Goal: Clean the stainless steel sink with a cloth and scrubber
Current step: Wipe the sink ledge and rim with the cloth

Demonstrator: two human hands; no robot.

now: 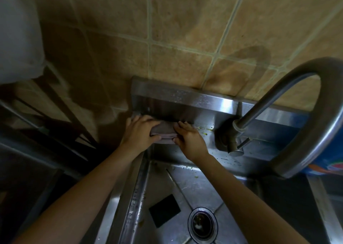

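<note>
A folded greyish cloth [165,132] lies on the back ledge of the stainless steel sink [185,99], at its far left corner. My left hand [139,131] grips the cloth's left end, thumb under its front edge. My right hand [189,136] pinches the cloth's right end. A dark square scrubber [164,210] lies flat on the basin floor, left of the round drain [202,223]. Neither hand touches the scrubber.
A curved steel tap [304,113] rises from the ledge right of my hands, its lever [241,143] pointing forward. Greenish specks [204,131] dot the ledge beside the cloth. A blue printed container [330,162] stands at the right edge. Tiled wall behind; a dark rack at left.
</note>
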